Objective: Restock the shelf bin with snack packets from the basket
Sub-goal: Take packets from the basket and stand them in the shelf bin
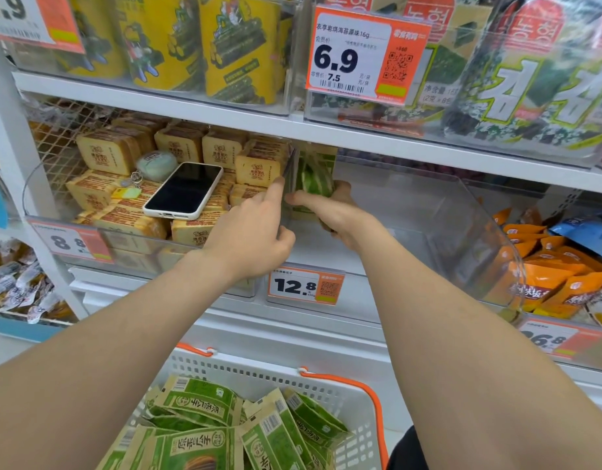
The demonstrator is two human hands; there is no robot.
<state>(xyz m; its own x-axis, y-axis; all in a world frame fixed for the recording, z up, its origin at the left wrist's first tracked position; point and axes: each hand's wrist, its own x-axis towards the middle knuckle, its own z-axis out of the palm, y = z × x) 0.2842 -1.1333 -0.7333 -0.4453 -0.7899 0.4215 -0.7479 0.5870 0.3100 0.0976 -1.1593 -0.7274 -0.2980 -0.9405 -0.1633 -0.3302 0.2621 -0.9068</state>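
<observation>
1. Plainly early days: one small clutch of snack packets [314,174] stands upright in the shelf bin [428,212], tucked into its 10 o'clock back corner. From there round to 3 o'clock the bin shows bare floor.
2. The basket [258,371] at your 6 o'clock holds a deep heap of loose packets [204,405]. Most of the restock is left, by my judgement.
3. Your right hand [333,212] grips the clutch from its 3 o'clock side, fingers wrapped low around it.
4. Your left hand [255,239], at the clutch's 9 o'clock, lays a straight index finger [275,193] against the bin's clear side wall. The other fingers curl under, holding nothing visible.
5. Materials:
   - Bin: rigid clear plastic, glossy, with a rounded front corner.
   - Packets: flat green-and-tan film pouches, crinkled, and likely to slump unless propped.
   - Basket: white perforated plastic with orange handles.
</observation>
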